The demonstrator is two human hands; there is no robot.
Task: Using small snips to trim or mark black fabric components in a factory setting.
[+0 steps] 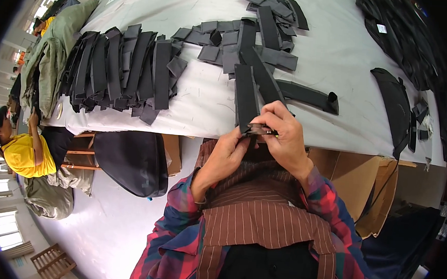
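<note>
Both hands meet at the near edge of the white-covered tabletop (pixel 343 60), working on the end of a dark grey fabric strip (pixel 245 97) that runs from the cloth down to the fingers. The right hand (pixel 285 136) has its grip clamped on the strip's lower end, fingers curled over the top and thumb beneath, with a small dark piece (pixel 260 130) pinched there. The left hand (pixel 226 155) comes up from below, its grip closed on the same end just beside the right fingers. Behind the strip lies a loose scatter of short grey strips (pixel 251 38), and further left a neat fanned row of longer black strips (pixel 124 70). A curved black panel (pixel 394 107) lies to the right. At the far left, a person in a yellow shirt (pixel 23 154) sits beside the tabletop.
</note>
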